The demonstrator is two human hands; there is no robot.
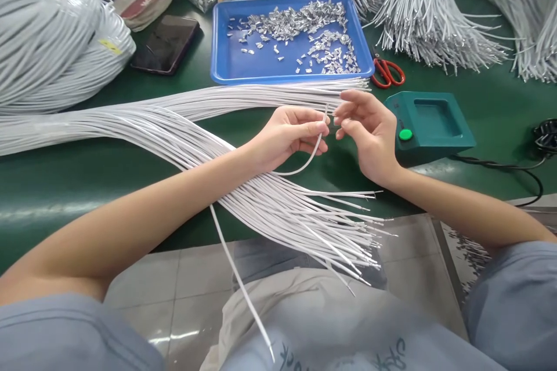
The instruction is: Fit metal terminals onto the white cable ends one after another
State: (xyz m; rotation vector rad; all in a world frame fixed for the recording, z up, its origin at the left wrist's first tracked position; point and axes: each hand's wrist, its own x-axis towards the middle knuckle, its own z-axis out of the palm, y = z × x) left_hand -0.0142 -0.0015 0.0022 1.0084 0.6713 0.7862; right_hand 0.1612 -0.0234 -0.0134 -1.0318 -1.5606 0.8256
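Note:
My left hand is shut on a single white cable, pinching it close to its end between thumb and fingers. The cable's end points up and its length curves down behind my wrist. Just to the right, my right hand faces the cable end with bent fingers spread apart, and I make out nothing between them. Under my left forearm a fanned bundle of white cables hangs past the table's near edge. Behind both hands another bundle of white cables lies along the table.
A blue tray with small metal terminals, red-handled scissors and a teal device with a green button stand on the green table. A phone, a cable coil and finished-looking cable bunches lie farther back.

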